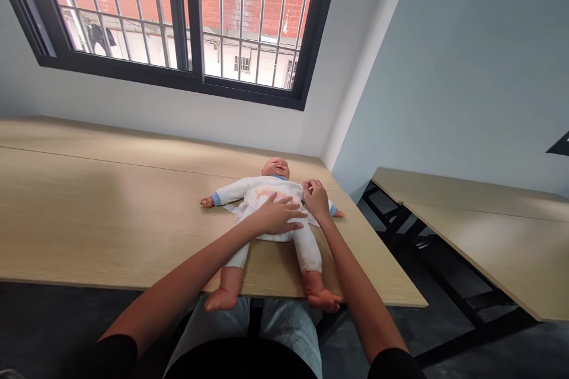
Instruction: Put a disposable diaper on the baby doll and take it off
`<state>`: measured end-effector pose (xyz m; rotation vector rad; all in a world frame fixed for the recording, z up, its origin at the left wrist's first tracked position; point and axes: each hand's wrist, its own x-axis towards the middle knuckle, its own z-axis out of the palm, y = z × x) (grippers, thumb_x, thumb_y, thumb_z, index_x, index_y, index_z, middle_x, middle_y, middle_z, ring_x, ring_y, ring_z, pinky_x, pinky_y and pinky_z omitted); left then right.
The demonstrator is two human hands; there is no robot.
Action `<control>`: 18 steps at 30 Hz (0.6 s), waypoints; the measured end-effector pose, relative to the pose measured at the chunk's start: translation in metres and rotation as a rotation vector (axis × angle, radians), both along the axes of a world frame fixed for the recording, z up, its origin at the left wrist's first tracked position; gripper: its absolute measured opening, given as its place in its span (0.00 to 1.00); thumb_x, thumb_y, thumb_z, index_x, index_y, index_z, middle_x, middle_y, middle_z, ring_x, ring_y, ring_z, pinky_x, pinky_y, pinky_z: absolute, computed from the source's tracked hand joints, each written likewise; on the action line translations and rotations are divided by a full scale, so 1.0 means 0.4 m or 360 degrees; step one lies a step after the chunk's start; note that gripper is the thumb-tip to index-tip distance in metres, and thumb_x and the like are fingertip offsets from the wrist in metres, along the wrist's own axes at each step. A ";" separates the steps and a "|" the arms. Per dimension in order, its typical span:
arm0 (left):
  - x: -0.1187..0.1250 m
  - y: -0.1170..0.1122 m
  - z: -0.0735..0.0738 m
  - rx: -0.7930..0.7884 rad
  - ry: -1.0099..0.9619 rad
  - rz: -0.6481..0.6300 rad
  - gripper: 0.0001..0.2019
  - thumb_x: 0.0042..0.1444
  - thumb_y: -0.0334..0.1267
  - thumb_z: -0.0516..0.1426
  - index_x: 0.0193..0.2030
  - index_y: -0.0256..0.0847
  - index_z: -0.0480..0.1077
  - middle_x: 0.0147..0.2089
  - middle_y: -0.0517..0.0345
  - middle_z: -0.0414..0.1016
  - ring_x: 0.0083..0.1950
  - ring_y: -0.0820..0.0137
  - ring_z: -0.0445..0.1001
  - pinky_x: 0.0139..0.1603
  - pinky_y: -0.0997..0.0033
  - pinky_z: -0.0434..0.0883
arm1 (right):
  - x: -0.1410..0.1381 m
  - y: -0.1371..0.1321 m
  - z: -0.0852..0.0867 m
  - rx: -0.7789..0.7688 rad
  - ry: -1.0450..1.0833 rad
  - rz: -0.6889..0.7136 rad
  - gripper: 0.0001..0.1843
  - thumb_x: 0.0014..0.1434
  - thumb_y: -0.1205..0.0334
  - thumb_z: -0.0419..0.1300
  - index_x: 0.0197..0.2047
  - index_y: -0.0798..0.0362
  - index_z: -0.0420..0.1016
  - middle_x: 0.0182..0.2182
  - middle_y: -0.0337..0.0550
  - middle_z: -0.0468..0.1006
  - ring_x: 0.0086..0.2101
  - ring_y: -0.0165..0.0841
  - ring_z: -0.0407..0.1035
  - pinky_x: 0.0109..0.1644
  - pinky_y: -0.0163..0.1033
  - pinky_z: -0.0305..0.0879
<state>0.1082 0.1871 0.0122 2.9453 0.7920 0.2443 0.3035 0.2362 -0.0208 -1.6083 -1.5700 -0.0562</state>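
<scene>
On a pale wood-grain tabletop (111, 219), a pink plastic baby doll in white, blue-cuffed clothes (262, 192) lies face up, its long axis running from the near edge toward the dark-framed window (249, 91), head farthest, feet at that edge. The left hand (276, 216) lies flat across its middle, fingers spread; the right hand (315, 196) curls at its side, any grip impossible to tell.

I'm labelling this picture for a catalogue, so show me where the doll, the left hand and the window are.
Doll (267, 183): head view, on its white-clothed chest.
Left hand (274, 217): head view, on the back of the hand.
Window (194, 18): head view, on its dark middle upright.
</scene>
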 end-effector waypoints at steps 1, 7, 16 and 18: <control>0.006 0.016 0.005 -0.0028 0.0019 0.0005 0.21 0.66 0.54 0.47 0.62 0.57 0.67 0.69 0.60 0.64 0.72 0.54 0.54 0.69 0.37 0.46 | 0.023 -0.016 -0.006 -0.0007 0.0013 0.0004 0.13 0.64 0.56 0.49 0.33 0.52 0.69 0.35 0.47 0.76 0.33 0.35 0.69 0.39 0.37 0.62; 0.036 0.076 0.012 -0.0125 0.0035 0.0110 0.25 0.66 0.59 0.42 0.60 0.57 0.69 0.66 0.64 0.67 0.73 0.56 0.51 0.69 0.38 0.46 | 0.130 -0.117 -0.033 -0.0143 0.0038 0.0029 0.14 0.59 0.50 0.58 0.31 0.52 0.72 0.26 0.42 0.76 0.29 0.35 0.69 0.35 0.37 0.60; 0.040 0.093 0.001 -0.0116 0.0057 0.0200 0.25 0.63 0.58 0.47 0.61 0.55 0.67 0.67 0.60 0.67 0.73 0.57 0.50 0.70 0.41 0.45 | 0.136 -0.147 -0.063 -0.0667 -0.0422 0.0102 0.15 0.51 0.48 0.68 0.33 0.52 0.79 0.36 0.45 0.79 0.39 0.40 0.70 0.45 0.41 0.58; 0.040 0.094 -0.003 -0.0110 0.0059 0.0191 0.21 0.63 0.57 0.48 0.57 0.58 0.71 0.67 0.63 0.66 0.73 0.58 0.50 0.70 0.41 0.44 | 0.136 -0.145 -0.068 -0.0678 -0.0419 0.0118 0.13 0.53 0.50 0.66 0.31 0.53 0.79 0.37 0.46 0.78 0.39 0.40 0.70 0.46 0.41 0.57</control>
